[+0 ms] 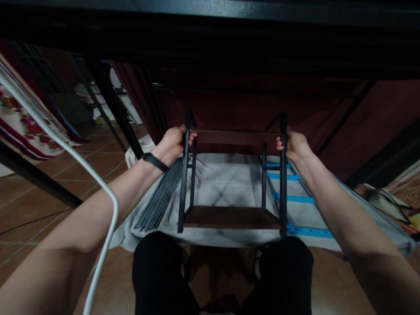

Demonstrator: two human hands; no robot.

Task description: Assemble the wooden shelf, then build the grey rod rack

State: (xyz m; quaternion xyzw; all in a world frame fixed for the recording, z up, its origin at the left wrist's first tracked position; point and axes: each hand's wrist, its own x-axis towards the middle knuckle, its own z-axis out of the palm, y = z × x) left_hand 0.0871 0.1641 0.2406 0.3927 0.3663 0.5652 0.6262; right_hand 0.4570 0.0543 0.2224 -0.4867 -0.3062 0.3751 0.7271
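Both my hands grip a small two-tier shelf with black metal side frames and dark brown boards. My left hand is closed round the upper part of the left side frame, fingertips showing on its inner side. On the opposite frame, at about the same height, my right hand is closed in the same way. The shelf is upright over a pale cloth-covered surface; whether its feet touch the cloth I cannot tell. A dark band sits on my left wrist.
Grey rods lie bundled left of the shelf. Right of it is a ladder-like piece with blue crossbars. A dark beam crosses overhead, and a white cable hangs at the left. Tiled floor surrounds the surface.
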